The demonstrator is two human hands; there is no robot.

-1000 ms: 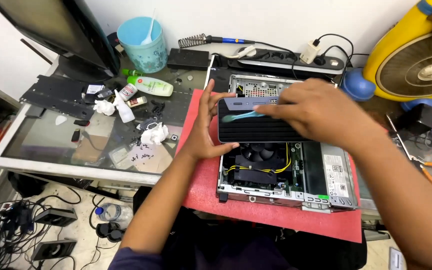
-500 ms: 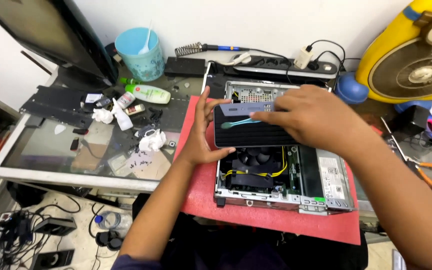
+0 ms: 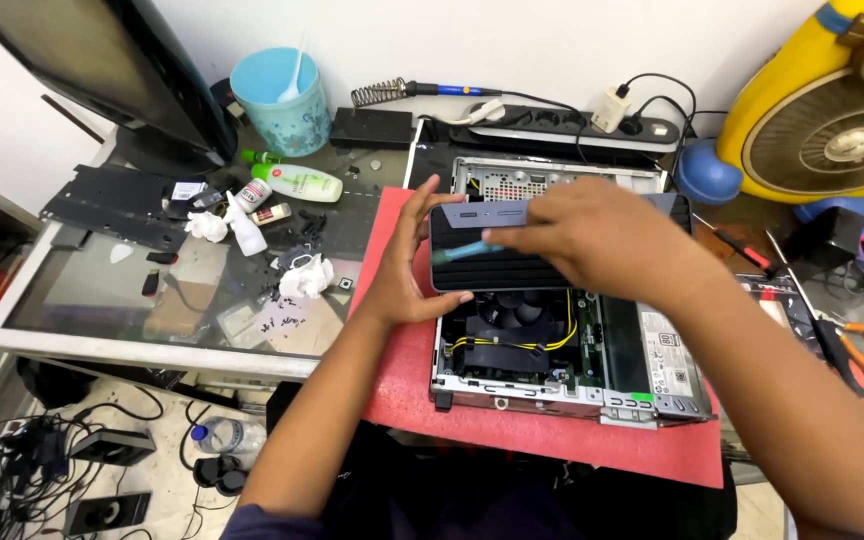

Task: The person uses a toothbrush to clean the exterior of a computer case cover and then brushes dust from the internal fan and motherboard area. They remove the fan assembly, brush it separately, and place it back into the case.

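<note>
In the head view, a flat, dark rectangular panel [image 3: 497, 262] with fine ribbed lines and a paler grey strip along its far edge is held over the open computer case [image 3: 562, 345], its long axis running left to right across the case and its broad face turned up toward the camera. The left hand [image 3: 407, 270] cups the panel's left short edge, thumb under the near corner and fingers curled up at the far corner, so its grip is closed on the panel. The right hand [image 3: 602, 240] lies over the panel's right half with fingers bent, pinching a slim teal tool [image 3: 467, 251] that lies almost level and points left across the ribbed face; its grip is closed on that tool. The case is a small box of bare sheet metal, and inside it show a round black fan, yellow wires and a green board edge. It sits on a red mat [image 3: 512, 420] of soft, matte look, laid over a glass-topped worktop [image 3: 82, 300]. To the left lie small screws, crumpled white tissue [image 3: 307, 278], a green-capped plastic bottle [image 3: 297, 182] on its side and a light blue cup [image 3: 280, 102]. A black power strip [image 3: 562, 125] runs along the wall behind the case.
</note>
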